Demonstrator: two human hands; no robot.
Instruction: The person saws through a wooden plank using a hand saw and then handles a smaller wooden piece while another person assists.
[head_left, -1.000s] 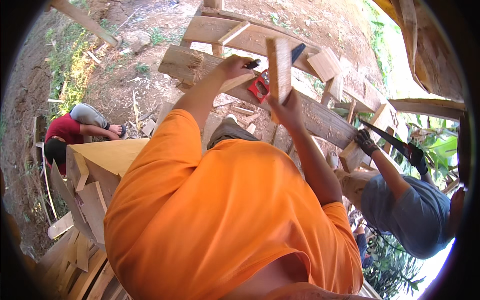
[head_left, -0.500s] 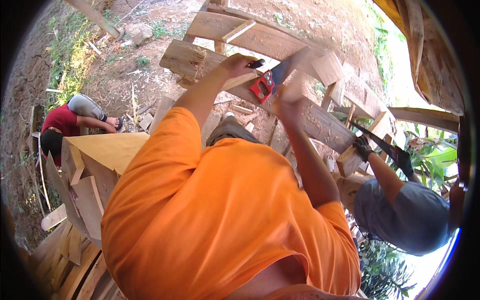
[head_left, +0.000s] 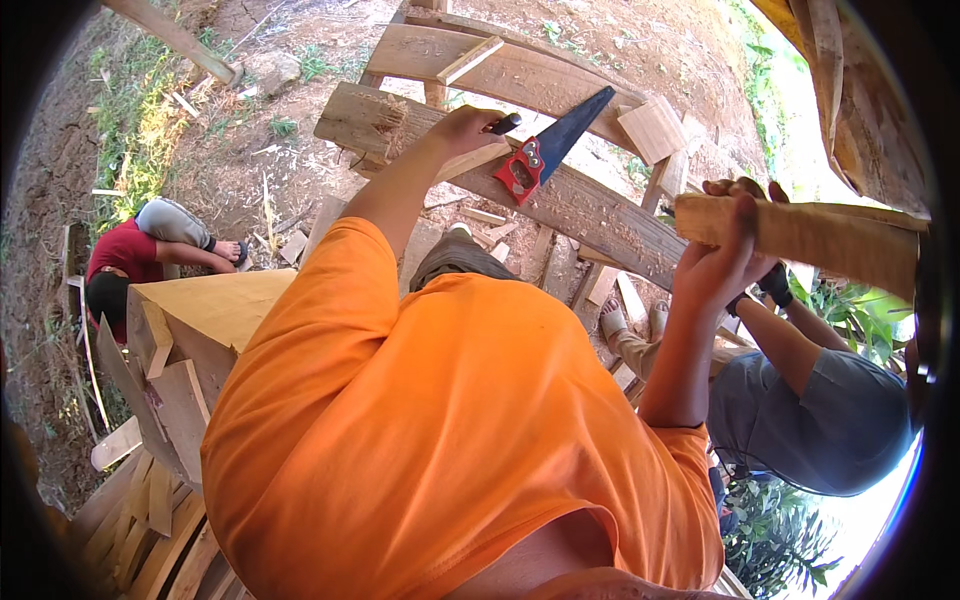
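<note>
My left hand (head_left: 466, 131) is closed round a tool whose black handle end (head_left: 507, 124) sticks out toward the right; its other end is hidden. Beneath that hand lies a pale piece of wood (head_left: 473, 162) on a thick, rough plank (head_left: 590, 222). Raised at the right, my right hand (head_left: 715, 268) grips a thick length of wood (head_left: 840, 243), well apart from the left hand. A handsaw (head_left: 560, 145) with a red handle and dark blue blade rests across the planks, just right of the black handle.
A co-worker in a grey shirt (head_left: 800, 420) and dark gloves bends at the right. Another person in red (head_left: 120, 255) crouches at the left beside a wooden box-like piece (head_left: 215, 305). A square wood block (head_left: 654, 130) sits on the far plank (head_left: 500, 70). Offcuts litter the ground.
My right hand, blurred near the saw handle before, has swung up and right with the length of wood. The left hand stays nearly in place. The co-worker's long dark blade is no longer visible.
</note>
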